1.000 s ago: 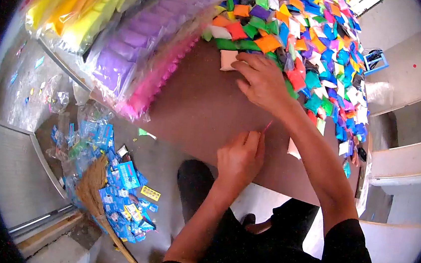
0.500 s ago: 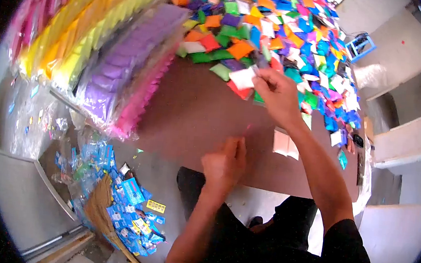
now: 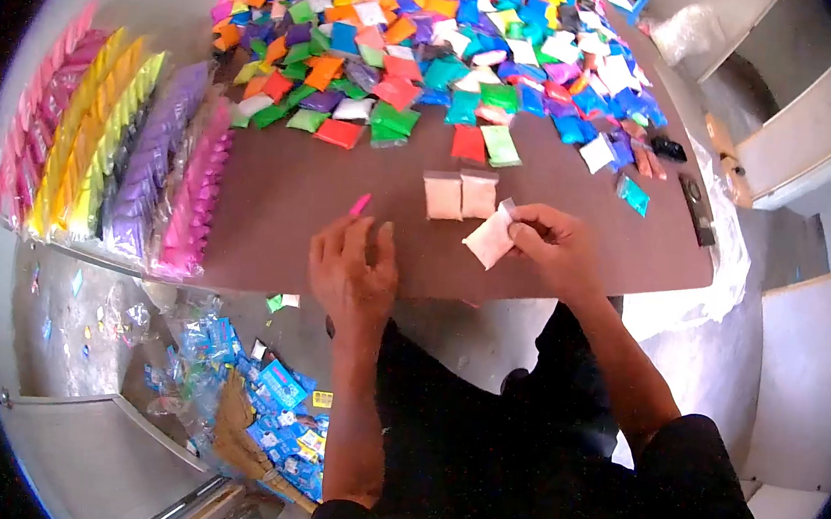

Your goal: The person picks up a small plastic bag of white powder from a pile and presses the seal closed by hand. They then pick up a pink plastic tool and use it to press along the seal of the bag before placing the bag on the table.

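Observation:
Pinched in my right hand (image 3: 555, 247) is a small clear packet of pale peach stuff (image 3: 490, 238), held just above the brown table (image 3: 289, 239). Two similar peach packets (image 3: 460, 196) lie side by side just beyond it. My left hand (image 3: 354, 266) hovers near the front edge, its fingers bent and apart. A small pink strip (image 3: 360, 204) is at the tip of its index finger; whether the fingers grip it I cannot tell. Past both hands spreads a big heap of coloured packets (image 3: 432, 73).
Rows of bagged packets (image 3: 152, 162) stand at the table's left. A black object (image 3: 669, 148) and a dark flat bar (image 3: 696, 211) lie near the right edge. On the floor at lower left are blue wrappers (image 3: 283, 416) and a broom (image 3: 237, 432).
My right hand has come back from the heap toward the front edge, with a peach packet in it. The left hand's fingers have spread. The view has shifted, showing more of the table.

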A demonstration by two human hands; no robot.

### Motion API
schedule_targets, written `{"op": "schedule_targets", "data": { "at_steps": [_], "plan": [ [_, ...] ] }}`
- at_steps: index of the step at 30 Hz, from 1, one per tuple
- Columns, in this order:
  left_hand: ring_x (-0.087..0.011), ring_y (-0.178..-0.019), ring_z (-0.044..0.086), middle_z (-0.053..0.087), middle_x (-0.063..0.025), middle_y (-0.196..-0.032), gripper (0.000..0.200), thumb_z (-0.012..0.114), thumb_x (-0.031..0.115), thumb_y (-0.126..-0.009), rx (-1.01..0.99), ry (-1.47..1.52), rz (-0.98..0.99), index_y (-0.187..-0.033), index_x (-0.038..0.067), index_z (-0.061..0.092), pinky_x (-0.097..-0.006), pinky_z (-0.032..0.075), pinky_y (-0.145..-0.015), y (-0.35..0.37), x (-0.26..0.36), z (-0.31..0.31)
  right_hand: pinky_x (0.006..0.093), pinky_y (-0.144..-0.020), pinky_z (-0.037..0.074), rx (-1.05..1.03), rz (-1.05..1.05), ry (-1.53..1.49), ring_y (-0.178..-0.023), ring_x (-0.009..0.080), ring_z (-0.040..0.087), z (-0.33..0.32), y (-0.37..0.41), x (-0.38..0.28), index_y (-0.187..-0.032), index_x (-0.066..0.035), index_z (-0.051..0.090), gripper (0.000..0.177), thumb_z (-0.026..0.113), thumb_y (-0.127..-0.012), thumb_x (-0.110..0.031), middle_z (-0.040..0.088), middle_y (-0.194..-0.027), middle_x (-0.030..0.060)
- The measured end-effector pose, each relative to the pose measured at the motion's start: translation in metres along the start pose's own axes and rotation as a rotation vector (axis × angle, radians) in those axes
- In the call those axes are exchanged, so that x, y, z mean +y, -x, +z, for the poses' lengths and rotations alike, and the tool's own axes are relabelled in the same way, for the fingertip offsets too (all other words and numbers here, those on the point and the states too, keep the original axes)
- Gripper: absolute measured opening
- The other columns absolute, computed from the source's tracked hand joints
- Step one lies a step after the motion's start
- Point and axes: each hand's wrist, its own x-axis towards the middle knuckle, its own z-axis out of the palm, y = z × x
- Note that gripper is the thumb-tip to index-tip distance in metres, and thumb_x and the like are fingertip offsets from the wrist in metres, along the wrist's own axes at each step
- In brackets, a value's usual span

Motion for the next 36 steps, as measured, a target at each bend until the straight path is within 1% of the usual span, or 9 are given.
{"op": "schedule_targets", "data": {
  "at_steps": [4,6,9,13,19,25,27,31,36],
  "plan": [
    [-0.0274,-0.092,0.071,0.075,-0.0131,-0.103,0.022,0.076,0.015,-0.093,-0.141,0.322,-0.013,-0.110,0.002,0.074,-0.0369,0.056,-0.083,0.021,0.060,0.009,0.0262,-0.069,0.052,-0.061,-0.130,0.154,-0.078,0.0071,0.063,-0.013,0.014,0.027,-0.115,0.001,0.073,0.022,0.069,-0.097,-0.010,0.072,-0.090,0.0023],
    [-0.0184,-0.089,0.070,0.075,-0.0086,-0.098,0.024,0.073,0.018,-0.098,-0.612,0.719,-0.450,-0.114,0.000,0.073,-0.0309,0.055,-0.082,0.033,0.077,0.017,0.0257,-0.070,0.052,-0.080,-0.150,0.164,-0.078,0.0068,0.063,-0.019,0.020,0.023,-0.115,0.000,0.073,0.022,0.069,-0.097,-0.010,0.072,-0.091,0.0023],
    [-0.0121,-0.083,0.066,0.073,-0.0042,-0.093,0.025,0.070,0.021,-0.102,-0.679,0.764,-0.443,-0.113,-0.001,0.073,-0.0270,0.053,-0.078,0.037,0.091,0.023,0.0252,-0.070,0.051,-0.094,-0.169,0.128,-0.079,0.0067,0.062,-0.027,0.026,0.022,-0.116,0.000,0.072,0.023,0.069,-0.097,-0.011,0.072,-0.092,0.0025],
    [-0.0139,-0.085,0.068,0.074,-0.0072,-0.091,0.023,0.069,0.019,-0.102,-0.700,0.834,-0.548,-0.112,-0.001,0.073,-0.0300,0.054,-0.079,0.042,0.100,0.032,0.0246,-0.071,0.052,-0.071,-0.099,-0.164,-0.081,0.0077,0.063,-0.028,0.034,0.038,-0.120,0.001,0.069,0.027,0.070,-0.099,-0.015,0.071,-0.095,0.0034],
    [-0.0101,-0.085,0.063,0.072,-0.0038,-0.091,0.024,0.067,0.021,-0.104,-0.673,0.839,-0.541,-0.106,-0.002,0.072,-0.0278,0.052,-0.077,0.043,0.111,0.044,0.0260,-0.078,0.056,-0.106,0.015,-0.199,-0.089,0.0092,0.067,-0.041,0.031,0.040,-0.126,-0.001,0.063,0.029,0.068,-0.098,-0.006,0.070,-0.101,0.0036],
    [-0.0113,-0.089,0.066,0.073,-0.0042,-0.096,0.024,0.069,0.022,-0.103,-0.762,0.813,-0.523,-0.112,-0.001,0.071,-0.0275,0.053,-0.079,0.041,0.110,0.046,0.0256,-0.074,0.054,0.017,-0.074,-0.300,-0.084,0.0094,0.066,-0.034,0.030,0.052,-0.116,0.001,0.067,0.026,0.072,-0.093,-0.010,0.071,-0.096,0.0043],
    [-0.0129,-0.093,0.068,0.074,-0.0052,-0.100,0.025,0.070,0.018,-0.102,-0.728,0.953,-0.647,-0.116,-0.002,0.070,-0.0284,0.056,-0.083,0.041,0.115,0.046,0.0263,-0.075,0.055,-0.029,-0.054,-0.258,-0.084,0.0099,0.066,-0.041,0.028,0.053,-0.116,0.001,0.067,0.027,0.072,-0.092,-0.009,0.071,-0.097,0.0048],
    [-0.0142,-0.096,0.070,0.074,-0.0065,-0.103,0.025,0.071,0.014,-0.100,-0.766,0.932,-0.597,-0.118,-0.002,0.069,-0.0297,0.058,-0.086,0.038,0.109,0.044,0.0277,-0.077,0.055,-0.137,-0.036,-0.185,-0.087,0.0114,0.067,-0.047,0.027,0.055,-0.119,0.001,0.066,0.031,0.074,-0.091,-0.009,0.071,-0.100,0.0060],
    [-0.0112,-0.091,0.068,0.073,-0.0042,-0.099,0.021,0.074,0.013,-0.097,-0.722,0.989,-0.692,-0.113,-0.001,0.070,-0.0274,0.056,-0.082,0.036,0.106,0.042,0.0264,-0.078,0.055,-0.081,-0.074,-0.320,-0.090,0.0104,0.066,-0.037,0.027,0.051,-0.123,0.000,0.064,0.032,0.073,-0.094,-0.009,0.070,-0.102,0.0054]
  ]
}}
